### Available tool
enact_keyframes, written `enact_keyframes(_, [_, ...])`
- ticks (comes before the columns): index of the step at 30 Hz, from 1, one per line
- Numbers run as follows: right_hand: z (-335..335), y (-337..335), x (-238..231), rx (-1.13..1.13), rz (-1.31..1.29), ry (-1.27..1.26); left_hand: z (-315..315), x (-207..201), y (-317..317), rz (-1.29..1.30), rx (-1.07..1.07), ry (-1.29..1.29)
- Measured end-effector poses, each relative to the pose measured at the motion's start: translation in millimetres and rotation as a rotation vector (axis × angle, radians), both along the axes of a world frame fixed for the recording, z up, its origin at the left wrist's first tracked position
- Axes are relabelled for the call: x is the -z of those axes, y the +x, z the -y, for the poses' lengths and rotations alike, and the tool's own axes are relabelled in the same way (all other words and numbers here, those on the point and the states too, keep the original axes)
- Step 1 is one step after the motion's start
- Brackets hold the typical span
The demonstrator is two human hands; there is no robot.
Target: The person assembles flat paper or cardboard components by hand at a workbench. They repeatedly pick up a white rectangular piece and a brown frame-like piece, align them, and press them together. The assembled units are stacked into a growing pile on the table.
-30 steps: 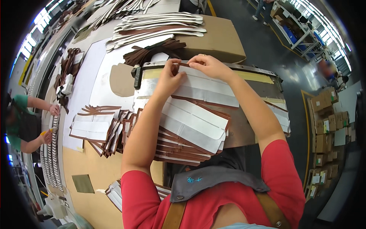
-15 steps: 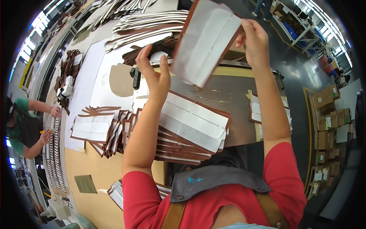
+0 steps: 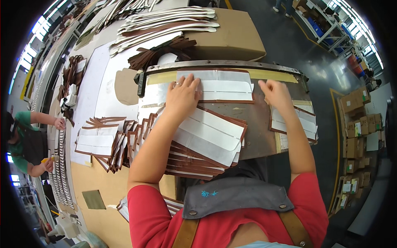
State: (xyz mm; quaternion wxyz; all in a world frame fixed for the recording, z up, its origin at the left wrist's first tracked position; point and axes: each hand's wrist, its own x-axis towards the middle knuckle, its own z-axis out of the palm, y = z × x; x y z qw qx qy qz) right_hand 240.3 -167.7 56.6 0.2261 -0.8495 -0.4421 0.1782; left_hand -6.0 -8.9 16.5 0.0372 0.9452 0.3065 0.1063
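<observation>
A white panel with brown edges (image 3: 226, 86) lies on the grey metal plate (image 3: 262, 124), close to its far rail. My left hand (image 3: 182, 96) rests on the left end of that panel, fingers spread and open. Just off the panel's right end, my right hand (image 3: 276, 95) is curled closed, with nothing visible in it and slightly blurred. Below my left hand, a fanned stack of similar panels (image 3: 211, 134) covers the near left part of the plate. More of these panels (image 3: 297, 123) lie at its right edge.
A metal rail (image 3: 231, 63) runs along the plate's far side, with a cardboard box (image 3: 231, 33) behind it. White and brown strips (image 3: 165, 25) are piled far left. Another bundle of panels (image 3: 99, 139) lies left. A co-worker (image 3: 31, 140) handles strips at the far left.
The panel, previously raised in my right hand, now lies flat on the plate. Both hands have come down, the left onto the panel, and the right has let go of it.
</observation>
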Motion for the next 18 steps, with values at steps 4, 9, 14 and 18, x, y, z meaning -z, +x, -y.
enact_keyframes(4, [-21,-8,20,-0.319,0.263,0.326,-4,-1,-1,-0.066,-0.033,-0.005])
enact_keyframes(9, [-31,-16,47,-0.462,0.478,0.318,-8,1,-4,-0.107,-0.044,-0.021])
enact_keyframes(14, [-30,-7,49,-0.427,0.425,0.278,-7,17,3,0.025,-0.007,-0.021])
enact_keyframes(18, [-33,-4,48,-0.429,0.453,0.253,-11,8,8,-0.063,-0.016,-0.082])
